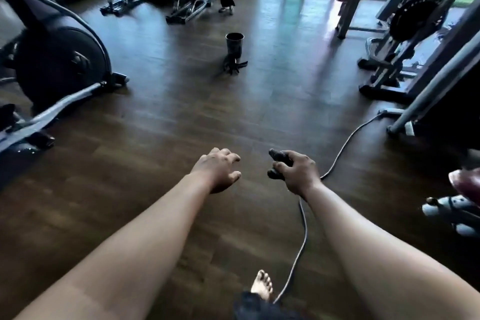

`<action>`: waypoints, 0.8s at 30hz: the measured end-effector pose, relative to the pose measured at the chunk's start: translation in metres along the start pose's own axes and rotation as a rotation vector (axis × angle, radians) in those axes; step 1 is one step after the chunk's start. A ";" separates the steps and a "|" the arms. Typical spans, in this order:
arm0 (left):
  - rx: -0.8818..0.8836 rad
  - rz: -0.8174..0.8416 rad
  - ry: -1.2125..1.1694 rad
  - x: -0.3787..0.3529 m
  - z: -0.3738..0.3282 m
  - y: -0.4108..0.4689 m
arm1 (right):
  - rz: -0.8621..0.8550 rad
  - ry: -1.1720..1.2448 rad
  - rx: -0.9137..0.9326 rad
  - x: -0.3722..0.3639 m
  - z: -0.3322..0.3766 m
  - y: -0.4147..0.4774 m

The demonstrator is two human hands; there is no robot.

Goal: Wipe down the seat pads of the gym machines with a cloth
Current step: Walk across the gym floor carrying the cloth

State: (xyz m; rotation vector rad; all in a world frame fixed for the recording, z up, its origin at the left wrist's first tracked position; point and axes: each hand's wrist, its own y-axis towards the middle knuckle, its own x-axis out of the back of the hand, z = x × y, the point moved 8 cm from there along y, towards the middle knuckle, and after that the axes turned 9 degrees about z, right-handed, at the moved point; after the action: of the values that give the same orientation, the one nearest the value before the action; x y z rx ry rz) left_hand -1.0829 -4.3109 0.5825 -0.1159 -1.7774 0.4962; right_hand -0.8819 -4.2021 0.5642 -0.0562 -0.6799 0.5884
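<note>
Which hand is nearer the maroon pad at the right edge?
Right. The right hand, holding a dark cloth, is to the left of the maroon pad; the left hand is farther left, empty.

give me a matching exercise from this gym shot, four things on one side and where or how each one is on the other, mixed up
Things:
1 cloth
2 metal container
3 grey cable
4 left hand

States:
a stands upright on the wooden floor, far ahead
b gripped by the right hand
c holds nothing, loosely curled
d trails along the floor beside the bare foot

Pairs: 1-b, 2-a, 3-d, 4-c
</note>
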 end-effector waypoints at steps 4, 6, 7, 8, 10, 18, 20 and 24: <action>0.002 0.000 -0.028 0.061 0.016 0.106 | -0.011 -0.048 -0.017 0.047 0.031 0.115; -0.005 0.008 -0.034 0.088 0.024 0.160 | -0.010 -0.037 -0.027 0.064 0.045 0.173; -0.008 0.009 -0.038 0.100 0.030 0.188 | -0.010 -0.020 -0.025 0.070 0.050 0.204; -0.014 0.007 -0.040 0.113 0.035 0.217 | -0.018 0.001 -0.026 0.075 0.054 0.233; -0.032 0.004 -0.037 0.138 0.048 0.279 | -0.056 0.053 -0.021 0.085 0.060 0.298; -0.125 0.042 0.057 0.254 0.102 0.523 | -0.165 0.147 -0.097 0.129 0.077 0.544; -0.148 0.043 0.077 0.286 0.108 0.582 | -0.189 0.169 -0.112 0.146 0.082 0.599; -0.186 0.033 0.106 0.342 0.114 0.706 | -0.206 0.198 -0.103 0.180 0.080 0.726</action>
State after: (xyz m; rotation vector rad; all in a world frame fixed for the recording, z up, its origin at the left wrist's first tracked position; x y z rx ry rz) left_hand -1.4111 -3.5898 0.5956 -0.2967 -1.7175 0.3410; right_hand -1.1776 -3.5105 0.5596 -0.1369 -0.5151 0.3445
